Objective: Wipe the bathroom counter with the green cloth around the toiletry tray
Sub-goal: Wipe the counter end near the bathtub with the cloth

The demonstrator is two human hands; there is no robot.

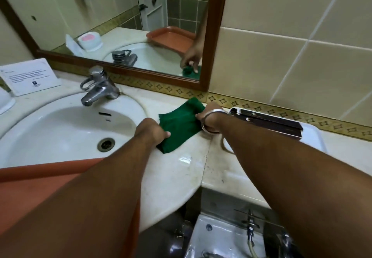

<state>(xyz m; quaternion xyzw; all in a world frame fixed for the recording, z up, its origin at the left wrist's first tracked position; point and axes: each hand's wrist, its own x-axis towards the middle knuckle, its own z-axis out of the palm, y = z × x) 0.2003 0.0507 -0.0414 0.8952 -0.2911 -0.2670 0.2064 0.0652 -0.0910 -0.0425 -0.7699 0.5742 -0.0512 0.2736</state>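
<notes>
The green cloth (181, 122) lies on the pale marble counter (177, 169) between the sink and the wall. My left hand (152, 131) pinches its near left corner. My right hand (207, 117), with a metal bangle on the wrist, grips its right edge. The cloth is stretched flat between both hands. The white toiletry tray (311, 136) sits right of the cloth against the wall, holding dark brown boxed items (269, 121); my right forearm hides its near left part.
A white sink (60, 130) with a chrome tap (98, 87) lies to the left. An orange tray (40, 181) rests across the sink's front edge under my left arm. A printed card (30, 76) stands at back left. A wood-framed mirror (213, 36) hangs above. A toilet tank (227, 235) sits below.
</notes>
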